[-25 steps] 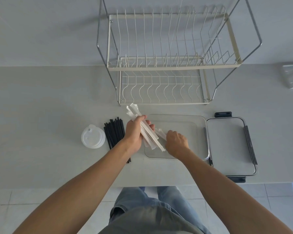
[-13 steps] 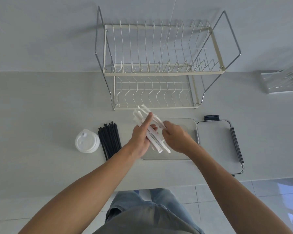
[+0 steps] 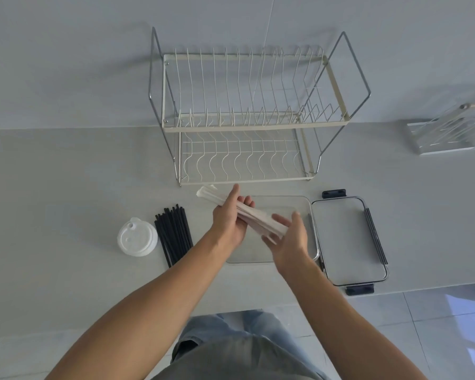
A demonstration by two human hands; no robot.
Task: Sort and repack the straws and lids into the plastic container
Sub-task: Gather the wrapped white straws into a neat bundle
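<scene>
A bundle of white paper-wrapped straws lies slanted between both hands, above the clear plastic container. My left hand grips the bundle near its far left end. My right hand cups the near right end with the fingers spread. A bunch of black straws lies on the counter left of the container. A stack of white cup lids stands left of the black straws. The container's lid, with dark clips, lies flat to the right of the container.
A two-tier wire dish rack stands behind the container against the wall. A second wire rack sits at the far right. The counter's front edge runs just below my forearms, with floor tiles beyond it.
The wrapped straw bundle has tipped from steep to a flatter slant. My right hand has slid to its near right end, over the container. The camera view has shifted.
</scene>
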